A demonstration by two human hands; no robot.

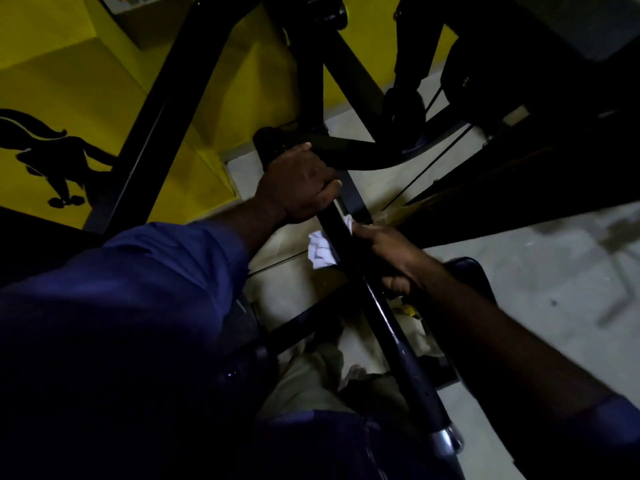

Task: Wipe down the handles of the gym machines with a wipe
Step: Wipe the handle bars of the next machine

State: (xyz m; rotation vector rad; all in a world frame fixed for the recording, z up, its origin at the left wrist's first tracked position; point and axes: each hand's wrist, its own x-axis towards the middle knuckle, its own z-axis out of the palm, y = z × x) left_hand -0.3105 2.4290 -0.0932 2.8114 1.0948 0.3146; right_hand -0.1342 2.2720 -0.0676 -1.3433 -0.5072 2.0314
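Blue sleeve (121, 306) fills the lower left, closest to the lens. Left grip (298, 185) is closed round the upper part of the black handle bar (405, 355), fingers curled over it, apparently steadying it. Right grip (391, 258) sits just below on the same bar, fingers wrapped round it with the white wipe (320, 249) pinched against the metal. Crumpled wipe pokes out on the bar's left side, and a small bit shows above the fingertips. Bar runs diagonally down to a chrome end cap (446, 441) near bottom right. Black machine frame (162, 116) and yellow wall (104, 81) behind, pale floor (519, 271) below. Light is dim, fine detail poor.

Step in hand, as I read it: wiping mid-bar, the stretch toward the end cap probably not yet covered. Next move calls for sliding the wipe along the bar with full wrap contact while the other hand stops the bar swinging. The patch under the left grip needs that hand shifted first.
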